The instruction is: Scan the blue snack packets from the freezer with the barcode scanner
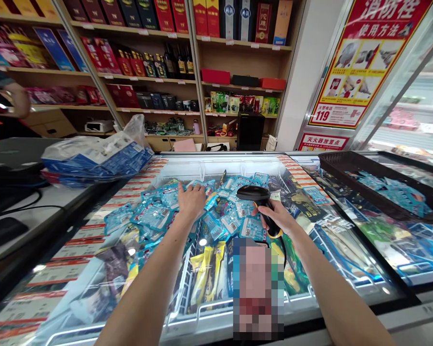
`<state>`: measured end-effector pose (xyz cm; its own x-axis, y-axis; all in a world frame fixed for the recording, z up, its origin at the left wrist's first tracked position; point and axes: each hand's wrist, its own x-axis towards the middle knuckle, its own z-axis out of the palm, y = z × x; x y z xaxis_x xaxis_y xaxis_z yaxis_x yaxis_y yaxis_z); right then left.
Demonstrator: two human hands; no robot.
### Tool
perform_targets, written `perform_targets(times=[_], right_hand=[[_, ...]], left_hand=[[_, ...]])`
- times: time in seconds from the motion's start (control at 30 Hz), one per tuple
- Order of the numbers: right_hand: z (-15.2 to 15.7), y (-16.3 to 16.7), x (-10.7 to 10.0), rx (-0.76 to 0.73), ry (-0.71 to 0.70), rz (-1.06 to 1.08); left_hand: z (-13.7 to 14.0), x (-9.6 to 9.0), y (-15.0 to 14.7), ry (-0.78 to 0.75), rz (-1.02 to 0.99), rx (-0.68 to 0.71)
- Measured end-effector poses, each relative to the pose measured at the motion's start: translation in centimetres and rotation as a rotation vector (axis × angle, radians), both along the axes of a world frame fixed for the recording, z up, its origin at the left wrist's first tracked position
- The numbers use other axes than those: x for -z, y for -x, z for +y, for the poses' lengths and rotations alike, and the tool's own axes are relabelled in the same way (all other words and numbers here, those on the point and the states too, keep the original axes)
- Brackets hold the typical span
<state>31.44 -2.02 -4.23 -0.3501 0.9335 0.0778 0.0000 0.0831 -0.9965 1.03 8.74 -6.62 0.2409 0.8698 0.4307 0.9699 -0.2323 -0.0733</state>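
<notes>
My right hand (276, 215) is wrapped round the grip of a black barcode scanner (253, 192) with yellow-orange trim. Its head is above a spread of blue packets (247, 209) with white barcode labels. Over on the left, my left hand (192, 199) reaches flat onto the blue packets (155, 214), fingers stretched out. Whether it presses on one packet cannot be made out. The packets lie loosely overlapping on the glass top of a chest freezer (180, 161). Yellow ice cream wrappers (209, 271) show through the glass below.
A brown tray (341, 180) with more blue packets rests at the right. Blue-and-white plastic packages (94, 156) are piled on the left counter. Shelves (147, 74) of boxes and bottles stand behind. Another person's arm (19, 98) shows at far left. A pixelated patch covers the bottom middle.
</notes>
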Motion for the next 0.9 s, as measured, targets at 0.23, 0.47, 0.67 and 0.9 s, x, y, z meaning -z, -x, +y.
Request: perform_targets(times=[0.23, 0.47, 0.67, 0.9], right_hand=[[0.2, 0.3, 0.3, 0.016, 0.009, 0.014], [0.0, 0.4, -0.3, 0.017, -0.005, 0.025], [0.0, 0.4, -0.4, 0.046, 0.004, 0.053], [0.4, 0.0, 0.2, 0.02, -0.017, 0.059]], left_hand=[[-0.7, -0.9, -1.1, -0.027, -0.046, 0.042], [1.3, -1.3, -7.1, 0.254, -0.343, 0.21], [2.1, -1.3, -11.0, 0.306, -0.408, 0.158], [4.1, -0.7, -10.0, 0.33, -0.561, 0.044]])
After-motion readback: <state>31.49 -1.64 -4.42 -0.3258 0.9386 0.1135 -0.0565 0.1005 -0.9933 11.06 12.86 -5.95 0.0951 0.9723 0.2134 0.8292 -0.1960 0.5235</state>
